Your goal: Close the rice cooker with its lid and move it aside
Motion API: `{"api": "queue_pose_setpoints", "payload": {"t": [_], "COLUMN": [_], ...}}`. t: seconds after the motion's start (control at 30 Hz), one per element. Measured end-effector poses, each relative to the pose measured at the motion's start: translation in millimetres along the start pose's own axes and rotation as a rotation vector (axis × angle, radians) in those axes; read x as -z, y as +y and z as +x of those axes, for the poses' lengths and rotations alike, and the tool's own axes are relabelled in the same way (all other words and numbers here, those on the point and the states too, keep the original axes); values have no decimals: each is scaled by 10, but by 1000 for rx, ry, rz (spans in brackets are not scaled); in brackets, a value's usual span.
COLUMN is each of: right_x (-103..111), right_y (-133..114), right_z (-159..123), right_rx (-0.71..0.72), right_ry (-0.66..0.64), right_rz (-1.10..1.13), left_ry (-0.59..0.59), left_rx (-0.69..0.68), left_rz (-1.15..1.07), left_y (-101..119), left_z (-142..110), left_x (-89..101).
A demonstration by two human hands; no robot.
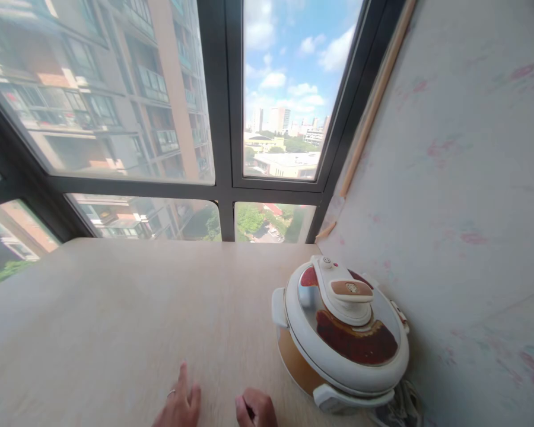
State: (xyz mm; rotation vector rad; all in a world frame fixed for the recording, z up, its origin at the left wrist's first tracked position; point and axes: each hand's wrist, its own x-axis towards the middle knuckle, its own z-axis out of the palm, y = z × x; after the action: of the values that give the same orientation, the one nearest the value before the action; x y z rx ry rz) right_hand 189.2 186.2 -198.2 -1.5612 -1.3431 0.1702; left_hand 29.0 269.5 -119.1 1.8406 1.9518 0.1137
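While the left hand [181, 403] is empty, fingers spread, the right hand [257, 408] is clenched, bottom centre.

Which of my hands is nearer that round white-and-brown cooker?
Your right hand, curled just left of the cooker; your left hand is farther left, fingers extended.

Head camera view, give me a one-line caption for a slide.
Two bare hands at a pale sill, left of a white-rimmed cooker, beneath tall windows.
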Motion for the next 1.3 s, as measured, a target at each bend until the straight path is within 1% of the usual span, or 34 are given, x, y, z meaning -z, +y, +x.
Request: {"api": "queue_pose_setpoints", "payload": {"t": [0.13,0.2,0.3,0.4,0.5,0.57,0.63,0.7,0.8,0.87,0.9,1.0,1.17,1.23,1.3], "right_x": [75,125,222,309,355,368,377,388,408,419,422,424,426,432,437], "right_y": [-40,-85,-171,-240,-268,-272,-272,-274,-285,-292,-295,-298,-301,-303,-306], "right_z": [65,75,89,113,133,140,144,146,146,144,142,138,148,155,159], "right_rx": [-42,-60,-88,-109,-100,-86,-78,-80,-95,-103,-104,-103,-93,-93,-94], "right_ry": [-41,-68,-125,-176,-193,-208,-221,-229,-237,-238,-234,-221,-227,-233,-236], "right_rz": [44,46,51,75,75,71,73,80,93,101,102,101,87,89,92], "left_ry": [-65,-72,-24,57,94,94,97,77,-19,-75,-85,-49,80,100,95], "left_rx": [1,11,4,-46,-88,-63,-17,0,-27,-31,-29,-48,-121,-122,-127], "left_rz": [101,124,143,128,82,69,82,109,153,172,177,174,129,119,112], "left_y": [147,180,160,66,-29,-48,-18,50,162,204,209,164,28,5,-5], "left_z": [65,73,47,-4,-57,-73,-56,-2,114,172,185,149,-11,-49,-72], "left_x": [123,146,109,17,-52,-46,11,103,240,288,293,241,98,74,72]}}
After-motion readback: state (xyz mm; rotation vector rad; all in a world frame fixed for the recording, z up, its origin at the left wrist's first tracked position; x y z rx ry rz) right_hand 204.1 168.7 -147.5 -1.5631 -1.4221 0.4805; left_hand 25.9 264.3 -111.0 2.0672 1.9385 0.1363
